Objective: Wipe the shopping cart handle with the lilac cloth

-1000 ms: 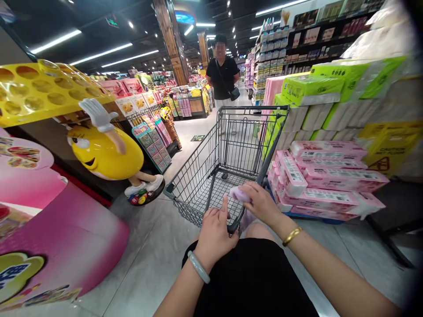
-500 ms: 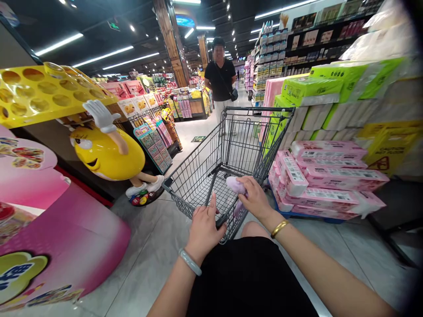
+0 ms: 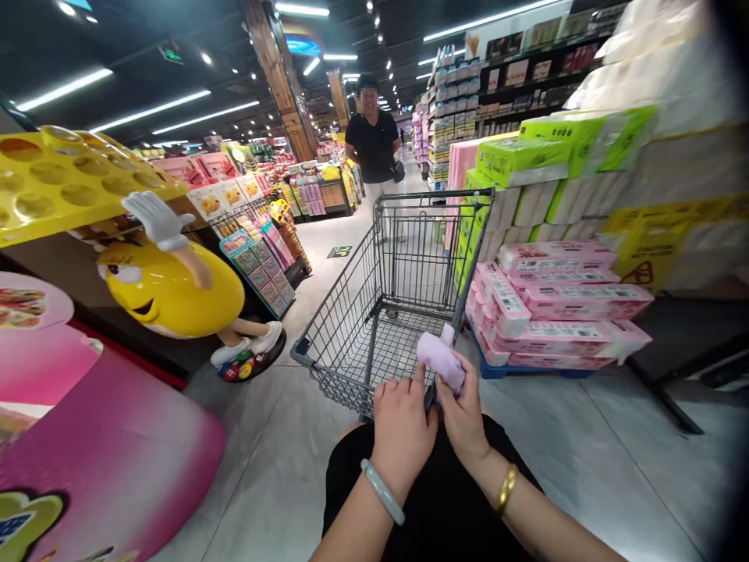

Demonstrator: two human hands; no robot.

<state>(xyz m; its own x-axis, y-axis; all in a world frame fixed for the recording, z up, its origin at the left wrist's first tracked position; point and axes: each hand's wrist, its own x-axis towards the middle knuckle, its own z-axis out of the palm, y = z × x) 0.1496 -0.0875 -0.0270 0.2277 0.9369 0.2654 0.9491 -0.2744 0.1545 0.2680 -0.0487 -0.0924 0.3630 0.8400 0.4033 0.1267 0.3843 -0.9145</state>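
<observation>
A shopper's right hand (image 3: 466, 417) closes thumb and fingers around a soft lilac bundle (image 3: 438, 361) above the near end of a wire shopping cart (image 3: 300, 350), in a supermarket aisle. The upper part of the bundle stands free of the grip, with a narrow flap at its top. The left hand (image 3: 402, 421) lies palm down just beside it, fingers bent and the index reaching toward the bundle's edge; whether that fingertip touches the fabric, or the palm has hold of the cart's rail, cannot be told from this angle.

The likeliest mishap, by the look of it, is a dropped bundle: the material appears slack and the hold covers only its lower part, so a loosened thumb could let it slide into the basket or down to the tile floor (image 3: 281, 437). A dangling fold might also snag on the wire mesh close below.

The cart poses a second risk. With no firm hold on it in plain view, a nudge from the knees could set it rolling, its right side toward pink packs (image 3: 562, 300) piled on a blue pallet (image 3: 515, 371), or its far end toward a person in a black shirt (image 3: 374, 144) standing beyond.
</observation>
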